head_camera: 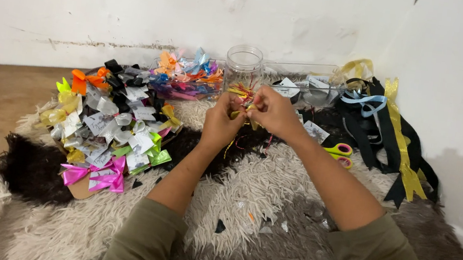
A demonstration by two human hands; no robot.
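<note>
Shaggy rug against a white wall, both hands busy with a small ribbon piece.

Left of the left hand (pixel 222 124) lies a heap of finished bows (pixel 107 125). Between both hands, pinched by fingertips, sits the yellow-and-red ribbon piece (pixel 243 97): likely light, limp and slippery, best pinched at its middle. The right hand (pixel 272 113) grips it too; scissors (pixel 340 152) lie to its right.

Small white-grey backing cards (pixel 102 124) carry the bows piled at left; a clear plastic box (pixel 301 76) stands against the wall.
</note>
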